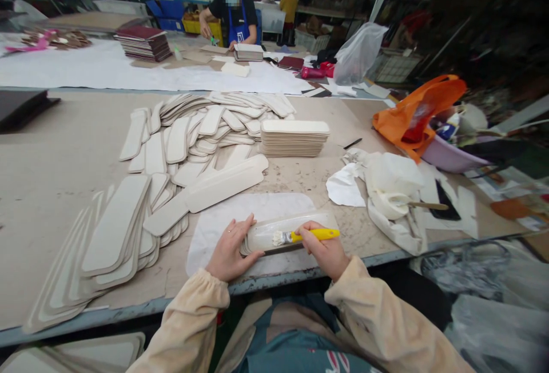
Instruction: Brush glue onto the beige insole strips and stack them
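My right hand (pixel 322 252) is closed around the yellow handle of a paintbrush (pixel 315 235). The brush's pale bristles touch the top of a small stack of long, round-ended white panels (pixel 266 234), whose upper face looks glossy and wet. My left hand (pixel 231 248) lies at the stack's left end, thumb and fingers spread apart, steadying its edge. Under the stack lies a white sheet (pixel 206 230) near the table's front edge. Just beyond, a loose white panel (pixel 227 185) rests slanted across other panels.
Fanned panels (pixel 114 230) cover the left, and a heap (pixel 193 133) lies behind. A neat panel stack (pixel 295 139) stands beyond my hands. To the right are a cloth-wrapped container (pixel 394 178), a stick (pixel 429 205), and an orange bag (pixel 418 112) over a purple basin (pixel 454 153). A co-worker (pixel 235 12) works opposite.
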The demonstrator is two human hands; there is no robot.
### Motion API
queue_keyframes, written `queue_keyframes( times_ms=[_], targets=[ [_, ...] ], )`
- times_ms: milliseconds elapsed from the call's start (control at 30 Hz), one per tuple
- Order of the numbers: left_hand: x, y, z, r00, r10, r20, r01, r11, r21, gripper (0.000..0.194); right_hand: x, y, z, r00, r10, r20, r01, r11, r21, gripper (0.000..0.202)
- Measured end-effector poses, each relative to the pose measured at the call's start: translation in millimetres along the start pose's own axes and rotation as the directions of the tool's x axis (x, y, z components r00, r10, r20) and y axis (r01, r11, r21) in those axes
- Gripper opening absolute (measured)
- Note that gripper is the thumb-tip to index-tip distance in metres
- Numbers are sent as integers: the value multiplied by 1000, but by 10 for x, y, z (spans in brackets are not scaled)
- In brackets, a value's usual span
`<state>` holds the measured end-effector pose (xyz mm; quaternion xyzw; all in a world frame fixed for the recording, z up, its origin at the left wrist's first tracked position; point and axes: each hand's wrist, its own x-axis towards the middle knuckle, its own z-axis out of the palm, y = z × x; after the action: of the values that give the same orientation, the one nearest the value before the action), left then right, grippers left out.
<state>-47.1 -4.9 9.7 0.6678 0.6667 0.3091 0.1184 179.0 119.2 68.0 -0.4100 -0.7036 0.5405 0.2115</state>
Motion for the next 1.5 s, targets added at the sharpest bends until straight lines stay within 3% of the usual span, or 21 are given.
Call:
queue_keyframes(
  times_ms=[400,567,733,900,1000,1100,1167,1233,1333,1433,1500],
  targets=[
    [-6,-58,38,1000,20,-23,-19,999,30,84,-63,193,-822,981,-48,-189,-5,962,-272,30],
    [-5,-77,50,999,33,-36,-31,999,37,83,-121,132,-1001,964,-187,-188,48,820,-570,28],
    [-9,-73,57,999,26,-44,-24,999,27,84,-259,53,-834,918,-391,-62,193,580,-791,21],
    [-22,-74,66,999,14,-43,-13,1000,16,86,-381,18,-225,907,-399,135,304,397,-866,16],
    [-26,-71,63,999,5,-42,-5,1000,9,87,-417,-109,160,867,-444,228,440,463,-770,14],
    [-33,-43,57,999,-5,-52,5,1000,0,87,-400,-291,368,835,-481,269,549,687,-476,17],
    [-49,-11,47,998,-14,-62,14,1000,-6,87,-375,-363,382,881,-424,212,466,857,-222,19],
    [-73,16,23,998,-17,-65,16,1000,-3,88,-349,-343,313,954,-277,115,280,960,-11,22],
    [-88,5,-78,998,15,-56,-13,999,36,88,-317,-155,106,998,-44,-46,53,973,223,27],
    [3,-121,-292,989,25,-145,-5,990,138,68,-330,71,-162,975,76,-210,19,909,417,28],
    [155,-279,-467,969,-7,-247,81,953,292,50,-372,172,-339,943,131,-306,34,877,480,27]
  ],
)
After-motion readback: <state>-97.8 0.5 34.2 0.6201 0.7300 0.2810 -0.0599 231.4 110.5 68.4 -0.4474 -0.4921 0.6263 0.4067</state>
